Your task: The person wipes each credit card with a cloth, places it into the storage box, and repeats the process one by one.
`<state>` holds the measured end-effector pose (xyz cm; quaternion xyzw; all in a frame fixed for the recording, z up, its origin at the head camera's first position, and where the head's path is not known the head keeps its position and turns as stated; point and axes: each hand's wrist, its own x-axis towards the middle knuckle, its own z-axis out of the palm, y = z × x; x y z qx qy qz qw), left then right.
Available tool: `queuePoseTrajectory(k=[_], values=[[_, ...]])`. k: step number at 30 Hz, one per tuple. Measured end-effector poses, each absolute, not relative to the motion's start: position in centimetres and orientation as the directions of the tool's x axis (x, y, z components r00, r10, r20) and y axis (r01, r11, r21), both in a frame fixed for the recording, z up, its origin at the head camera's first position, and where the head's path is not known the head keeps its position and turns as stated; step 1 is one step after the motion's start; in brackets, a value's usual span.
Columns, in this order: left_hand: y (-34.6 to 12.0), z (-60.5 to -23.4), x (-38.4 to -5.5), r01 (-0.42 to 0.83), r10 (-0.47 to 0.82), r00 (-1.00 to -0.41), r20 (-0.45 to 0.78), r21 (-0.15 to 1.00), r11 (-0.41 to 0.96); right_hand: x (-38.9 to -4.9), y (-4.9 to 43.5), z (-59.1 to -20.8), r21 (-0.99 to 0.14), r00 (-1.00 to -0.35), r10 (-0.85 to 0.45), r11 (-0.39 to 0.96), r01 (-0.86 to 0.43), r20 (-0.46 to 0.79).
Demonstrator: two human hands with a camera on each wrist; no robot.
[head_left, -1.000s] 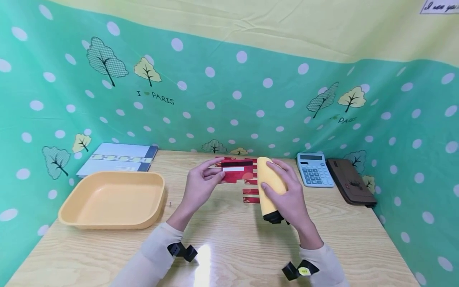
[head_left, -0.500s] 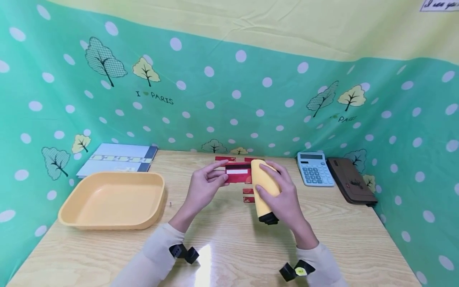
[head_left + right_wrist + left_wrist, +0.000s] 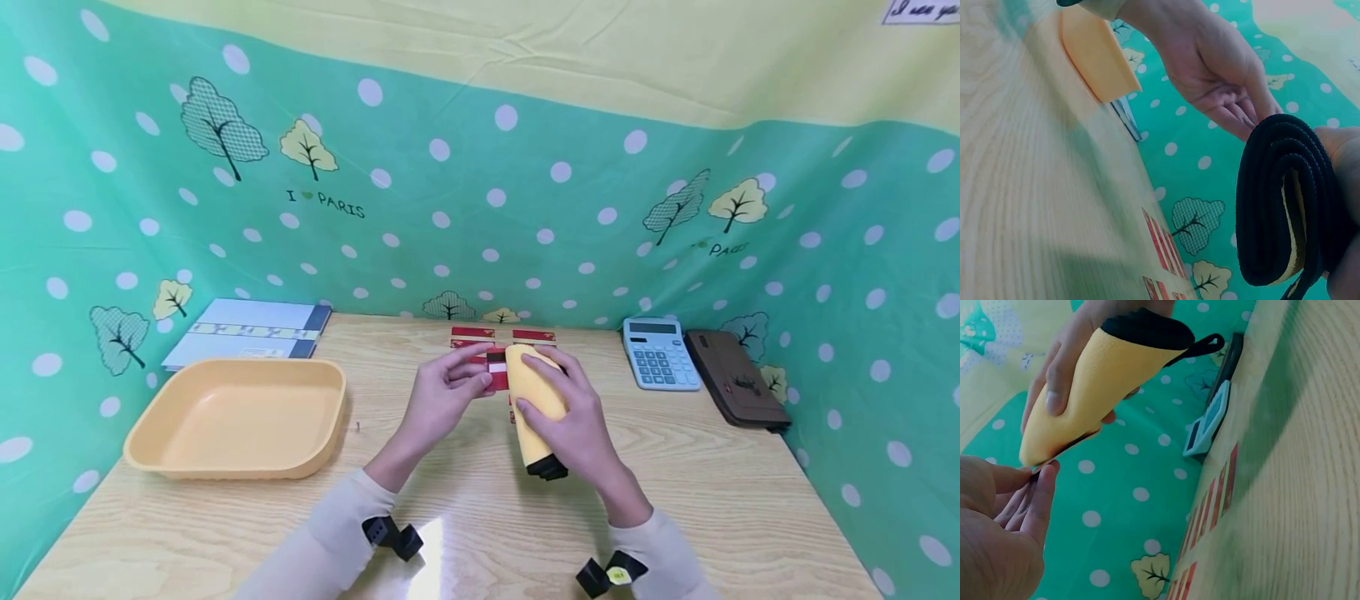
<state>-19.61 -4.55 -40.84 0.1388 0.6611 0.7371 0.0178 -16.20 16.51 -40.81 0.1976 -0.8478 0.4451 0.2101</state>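
Note:
My left hand [image 3: 442,396] pinches a red card [image 3: 497,381] with a dark stripe and a white strip by its left end. My right hand [image 3: 570,417] grips a thick folded yellow cloth [image 3: 534,392] with black edging, its layers plain in the right wrist view and a black loop [image 3: 1207,347] showing in the left wrist view. The cloth covers most of the card, right up to my left fingertips. Both are held above the table. Behind them lie several red strips [image 3: 534,335] in two columns, partly hidden by the hands and the cloth.
At the left is a light-orange plastic basin [image 3: 333,417], with a blue-and-white folder [image 3: 247,321] behind it. A light-blue calculator [image 3: 660,358] and a brown case [image 3: 735,379] lie at the back right. A patterned curtain [image 3: 480,208] encloses the wooden table [image 3: 465,517].
My right hand has brought the cloth leftward over the card, so less of the card shows. My left hand has shifted slightly right.

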Motion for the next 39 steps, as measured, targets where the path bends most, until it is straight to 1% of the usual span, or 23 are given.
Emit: queuePoseTrajectory(k=[7, 16, 22, 28, 39], values=[[-4.2, -41.0, -19.4, 0.144, 0.242, -0.953, 0.180, 0.977, -0.156, -15.9, 15.8, -40.9, -0.644, -0.802, -0.185, 0.506, -0.574, 0.568], [-4.2, -40.9, -19.2, 0.152, 0.251, -0.950, 0.185, 0.978, -0.144, -15.7, 15.5, -41.0, -0.631, -0.804, -0.208, 0.523, -0.573, 0.557], [-4.3, -40.7, -19.2, 0.131, 0.249, -0.955, 0.162, 0.982, -0.139, -15.9, 15.7, -41.0, -0.607, -0.790, -0.190, 0.544, -0.579, 0.582], [-4.8, -40.3, -19.2, 0.107, 0.230, -0.964, 0.130, 0.988, -0.111, -16.1, 16.4, -40.6, -0.632, -0.812, -0.140, 0.558, -0.538, 0.567], [-6.0, -39.3, -19.7, 0.049, 0.203, -0.976, 0.081, 0.986, -0.160, -17.0, 18.4, -40.3, -0.687, -0.852, -0.068, 0.559, -0.464, 0.520]])
